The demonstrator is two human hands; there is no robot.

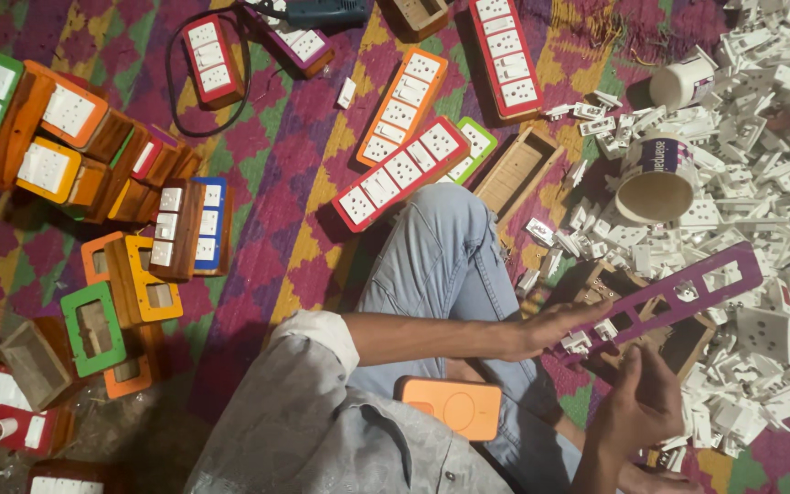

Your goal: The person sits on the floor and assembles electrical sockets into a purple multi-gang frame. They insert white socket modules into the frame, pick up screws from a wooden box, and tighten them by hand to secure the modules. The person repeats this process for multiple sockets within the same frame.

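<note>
My left hand [555,327] grips the near end of a long purple switch-board faceplate [688,293] with rectangular cut-outs, two of them holding white parts. My right hand [640,398] hovers just below the plate with fingers curled; whether it pinches a small white part I cannot tell. Under the plate sits a wooden box [678,340]. An orange phone-shaped case [453,405] rests on my lap.
A big heap of white plastic sockets and switches [779,137] fills the right side, with two paper cups [658,176] in it. Finished boards in red, orange and green [401,172] and wooden boxes [93,146] lie across the patterned mat on the left.
</note>
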